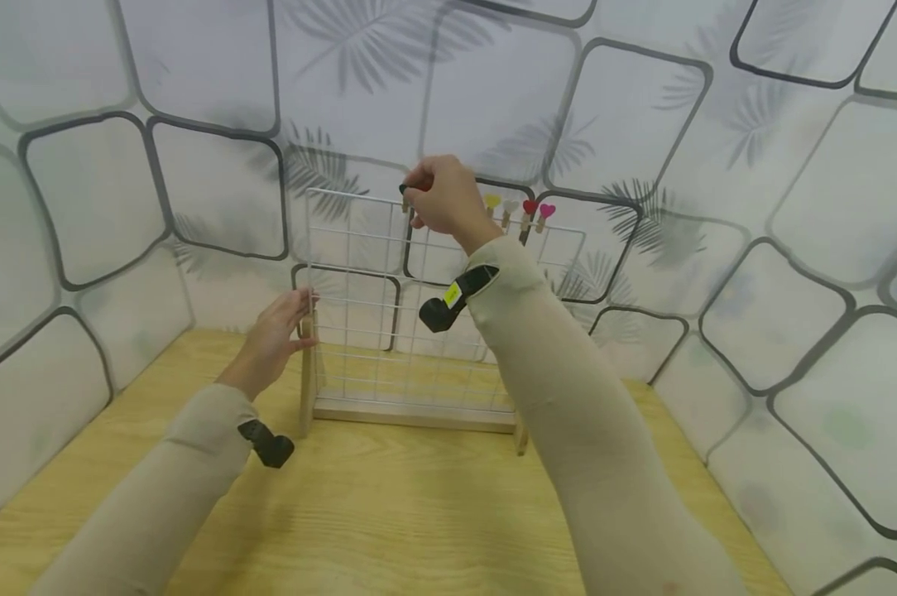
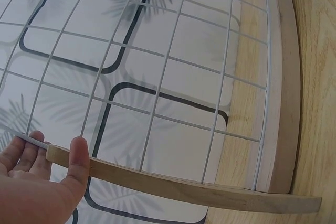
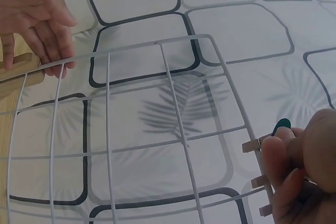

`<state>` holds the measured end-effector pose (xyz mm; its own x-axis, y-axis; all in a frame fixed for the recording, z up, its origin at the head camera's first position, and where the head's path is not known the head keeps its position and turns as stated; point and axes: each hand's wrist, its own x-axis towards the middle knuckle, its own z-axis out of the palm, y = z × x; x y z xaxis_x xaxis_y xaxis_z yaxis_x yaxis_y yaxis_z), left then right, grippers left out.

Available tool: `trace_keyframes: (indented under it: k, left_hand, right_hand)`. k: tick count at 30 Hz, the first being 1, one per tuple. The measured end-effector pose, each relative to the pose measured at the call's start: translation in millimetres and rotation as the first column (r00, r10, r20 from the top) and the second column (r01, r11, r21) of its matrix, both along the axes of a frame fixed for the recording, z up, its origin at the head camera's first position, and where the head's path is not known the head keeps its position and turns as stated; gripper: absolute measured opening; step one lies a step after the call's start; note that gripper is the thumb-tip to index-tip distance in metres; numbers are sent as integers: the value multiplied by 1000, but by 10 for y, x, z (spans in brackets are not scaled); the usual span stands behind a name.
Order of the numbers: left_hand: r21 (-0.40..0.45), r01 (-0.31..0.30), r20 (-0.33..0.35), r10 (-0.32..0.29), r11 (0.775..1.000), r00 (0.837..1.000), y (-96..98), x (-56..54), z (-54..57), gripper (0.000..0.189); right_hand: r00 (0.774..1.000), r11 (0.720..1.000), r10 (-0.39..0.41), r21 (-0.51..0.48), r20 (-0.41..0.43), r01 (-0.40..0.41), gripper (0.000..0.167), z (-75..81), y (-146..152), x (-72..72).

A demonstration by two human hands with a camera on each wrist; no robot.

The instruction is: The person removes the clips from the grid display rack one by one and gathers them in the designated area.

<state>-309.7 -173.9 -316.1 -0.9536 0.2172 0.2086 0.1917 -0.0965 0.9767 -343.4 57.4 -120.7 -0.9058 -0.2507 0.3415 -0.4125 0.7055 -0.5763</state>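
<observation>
Steadying, it seems, is being done at the left edge of the white metal wire grid panel (image 2: 167,56), where the pale wooden upright post (image 1: 308,389) is touched near its top by the left hand (image 1: 273,331). Its thumb is laid along the wood and its fingers are rested by the panel's edge; how much pressure is applied cannot be told. The two hands are held well apart.

Now to the panel's top edge, left of centre: a small wooden clip with a dark green top (image 3: 251,146) is pinched between thumb and fingers by the right hand (image 1: 448,197). Its wooden end is seen across the wire, so the step in hand can be judged as the placing or adjusting of this clip; whether its bite is closed is not shown.

Farther right along that edge, four more wooden clips are lined up, topped with a yellow heart (image 1: 492,200), a whitish heart (image 1: 510,207), a red heart (image 1: 530,206) and a bright pink heart (image 1: 547,210).

What is called for next, probably, is the clip squared on the wire before the pinch is loosened; released askew, it could be dropped behind the panel.
</observation>
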Motion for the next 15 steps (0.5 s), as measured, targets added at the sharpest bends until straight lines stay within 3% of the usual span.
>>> trace_keyframes:
  k: [3,9,12,15]
  left_hand:
    - [5,-4,7,4,1000,1000,8,-5,-1,67]
    - [32,-14,10,13,999,1000,17,-26,6,64]
    - [42,-14,16,14,999,1000,19,-27,9,64]
    - [53,-14,27,12,999,1000,20,-17,9,63]
  right_hand:
    - [1000,1000,-18,-14,-18,18,15,-24,-8,-4]
    - [1000,986,-11,-169,-23,7,12,-71,-20,-37]
    - [1000,961,24,-277,-14,-27,12,-82,-11,-24]
    - [995,916,96,-389,-13,-93,16,-100,35,22]
